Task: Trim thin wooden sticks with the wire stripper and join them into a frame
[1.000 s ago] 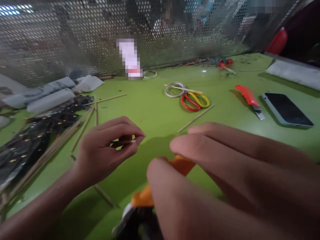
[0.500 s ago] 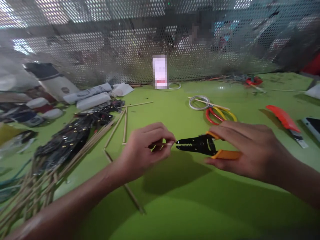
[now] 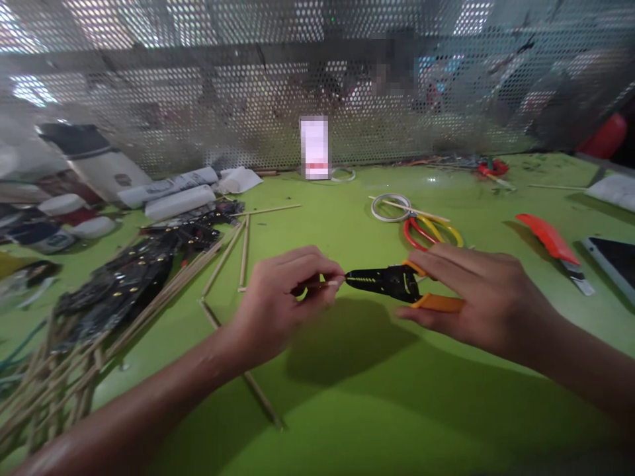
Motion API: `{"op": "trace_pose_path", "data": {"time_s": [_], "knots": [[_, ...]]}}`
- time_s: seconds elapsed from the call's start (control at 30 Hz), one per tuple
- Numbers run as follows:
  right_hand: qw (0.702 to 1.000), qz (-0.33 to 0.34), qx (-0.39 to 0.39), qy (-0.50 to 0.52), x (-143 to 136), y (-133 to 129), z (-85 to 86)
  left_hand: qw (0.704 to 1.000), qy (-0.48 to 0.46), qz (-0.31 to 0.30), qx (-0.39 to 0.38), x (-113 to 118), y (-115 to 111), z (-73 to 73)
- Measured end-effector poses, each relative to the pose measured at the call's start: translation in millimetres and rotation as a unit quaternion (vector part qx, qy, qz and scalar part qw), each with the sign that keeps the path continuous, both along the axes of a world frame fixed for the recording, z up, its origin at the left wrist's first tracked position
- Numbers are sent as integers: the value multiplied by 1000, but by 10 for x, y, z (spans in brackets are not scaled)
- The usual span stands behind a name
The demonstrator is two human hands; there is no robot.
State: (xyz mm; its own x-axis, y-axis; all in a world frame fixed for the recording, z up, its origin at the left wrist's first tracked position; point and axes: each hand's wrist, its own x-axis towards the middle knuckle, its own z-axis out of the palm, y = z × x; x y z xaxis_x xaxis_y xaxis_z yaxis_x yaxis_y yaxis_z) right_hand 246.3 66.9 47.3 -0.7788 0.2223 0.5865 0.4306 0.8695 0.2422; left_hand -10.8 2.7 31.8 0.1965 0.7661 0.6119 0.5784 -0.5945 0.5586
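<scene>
My left hand (image 3: 282, 301) is closed in a pinch on a thin wooden stick (image 3: 325, 284), whose pale end shows between the thumb and fingers. My right hand (image 3: 481, 304) grips wire strippers (image 3: 381, 282) by their orange handles. The black jaws point left, and their tips are at the left fingertips. Whether they bite on the stick is too small to tell. Beyond my right hand lie red-and-yellow-handled scissors or pliers (image 3: 436, 230) and a roll of tape (image 3: 391, 207) with a stick across it.
Several wooden sticks (image 3: 163, 297) lie at the left beside a black plastic-like bundle (image 3: 133, 264). An orange cutter knife (image 3: 548, 239) is at the right, near a dark flat device (image 3: 612, 264). A phone (image 3: 315, 147) leans on the perforated metal screen (image 3: 223, 112) behind the green table (image 3: 377, 410).
The strippers' jaws have closed up, and their tips have come to the left fingertips. The whole view has shifted slightly; my left hand keeps its pinch.
</scene>
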Motion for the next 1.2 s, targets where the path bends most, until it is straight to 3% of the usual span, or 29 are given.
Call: {"op": "trace_pose_path", "data": {"time_s": [0.93, 1.07, 1.2], "knots": [[999, -41, 8, 25, -47, -78, 2, 999, -15, 32, 6, 43, -33, -74], [999, -27, -25, 38, -36, -64, -16, 999, -20, 32, 15, 47, -29, -74], [992, 1, -121, 46, -24, -32, -30, 999, -18, 14, 36, 41, -12, -63]]}}
